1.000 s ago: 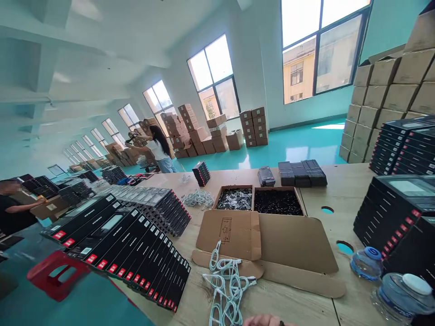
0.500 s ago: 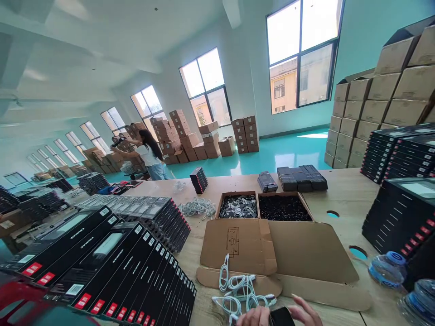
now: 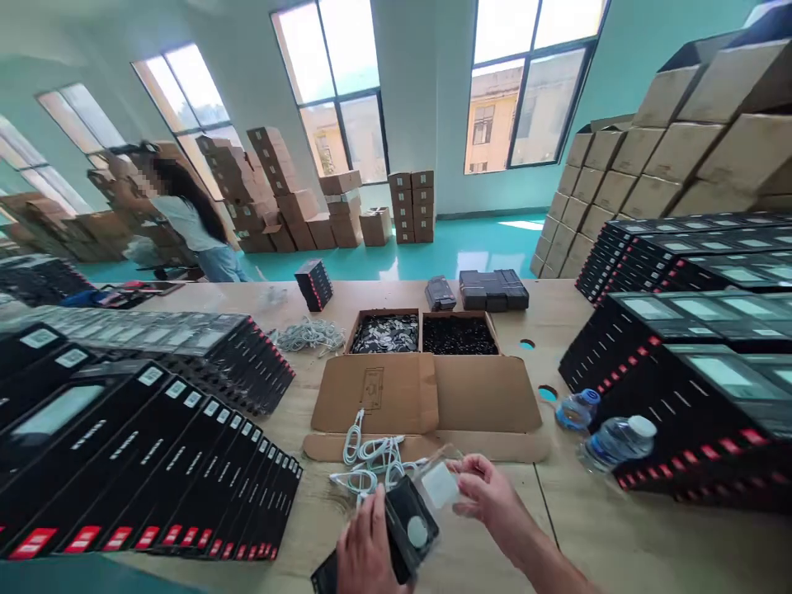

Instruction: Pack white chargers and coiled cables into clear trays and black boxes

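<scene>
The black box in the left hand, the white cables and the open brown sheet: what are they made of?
Black box: probably coated card, given its straight edges and smooth dark face; possibly plastic.
White cables: likely smooth plastic sheathing, given the slim, bent loops.
Brown sheet: matte cardboard, given its creases and flaps.

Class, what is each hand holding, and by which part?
Left hand: a black box, gripped by its left side. Right hand: a clear plastic piece with a white square, pinched at its right edge.
</scene>
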Demonstrator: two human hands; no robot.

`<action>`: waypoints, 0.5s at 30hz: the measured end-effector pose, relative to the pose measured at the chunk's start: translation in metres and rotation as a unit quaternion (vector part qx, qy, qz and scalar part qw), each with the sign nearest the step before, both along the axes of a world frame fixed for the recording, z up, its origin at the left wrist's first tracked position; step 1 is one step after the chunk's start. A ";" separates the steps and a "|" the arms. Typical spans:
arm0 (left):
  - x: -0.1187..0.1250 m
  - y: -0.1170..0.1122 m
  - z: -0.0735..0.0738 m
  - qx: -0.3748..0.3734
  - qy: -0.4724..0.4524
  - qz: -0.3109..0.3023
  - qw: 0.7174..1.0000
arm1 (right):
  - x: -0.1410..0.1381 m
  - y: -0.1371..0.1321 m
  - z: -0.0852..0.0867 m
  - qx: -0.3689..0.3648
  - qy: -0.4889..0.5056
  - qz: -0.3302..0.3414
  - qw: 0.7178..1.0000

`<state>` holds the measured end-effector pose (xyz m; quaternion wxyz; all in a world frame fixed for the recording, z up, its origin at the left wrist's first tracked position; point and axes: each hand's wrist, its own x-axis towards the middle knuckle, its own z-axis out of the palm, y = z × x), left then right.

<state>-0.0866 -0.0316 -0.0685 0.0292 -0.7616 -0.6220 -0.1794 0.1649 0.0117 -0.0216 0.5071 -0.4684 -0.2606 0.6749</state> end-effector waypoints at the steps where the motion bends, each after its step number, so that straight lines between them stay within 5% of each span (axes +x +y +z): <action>1: -0.010 -0.002 0.005 -0.043 0.001 0.028 0.999 | 0.011 0.006 0.003 -0.014 0.005 -0.003 1.000; 5: -0.041 0.014 0.006 -0.186 0.003 0.189 0.964 | 0.050 0.024 -0.014 -0.085 -0.093 0.030 0.992; 9: -0.062 0.040 0.005 -0.203 -0.048 0.327 0.922 | 0.061 0.020 -0.045 -0.117 -0.168 0.110 0.973; 12: -0.073 0.060 0.004 -0.179 -0.112 0.378 0.902 | 0.059 0.016 -0.055 -0.109 -0.266 0.157 0.945; 15: -0.076 0.073 0.003 -0.153 -0.139 0.366 0.907 | 0.053 0.018 -0.050 -0.068 -0.389 0.159 0.905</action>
